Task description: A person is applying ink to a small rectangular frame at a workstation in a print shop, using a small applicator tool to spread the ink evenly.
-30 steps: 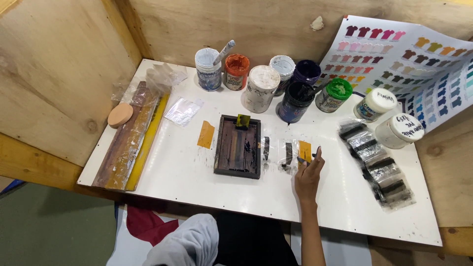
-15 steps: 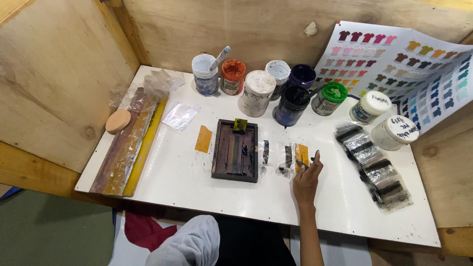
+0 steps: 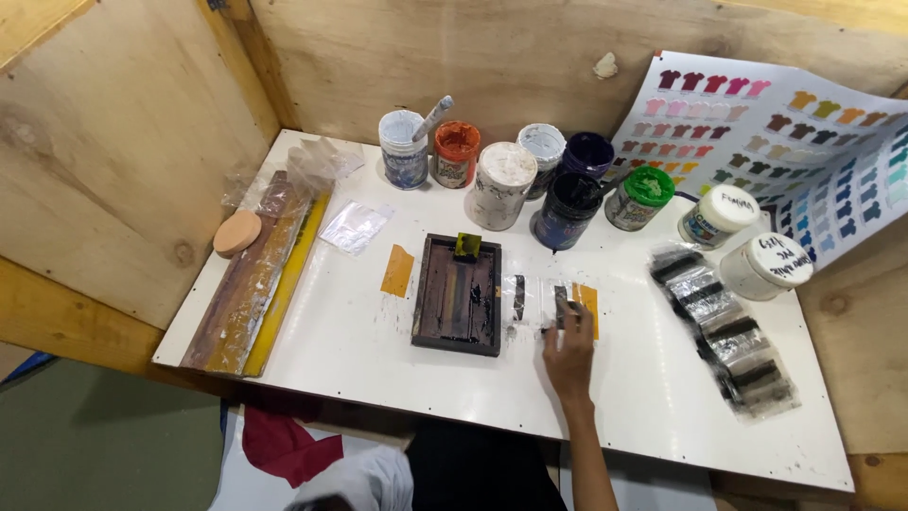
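A clear film strip (image 3: 544,298) with dark ink marks is pressed flat at the centre of the frame by the fingertips (image 3: 560,312) of the right hand (image 3: 568,345), whose fingers are extended and closed on nothing. A dark small screen frame (image 3: 458,307) is seen just left of it. Paint jars (image 3: 501,180) are ranged above on the white surface (image 3: 340,322). The left hand is not seen.
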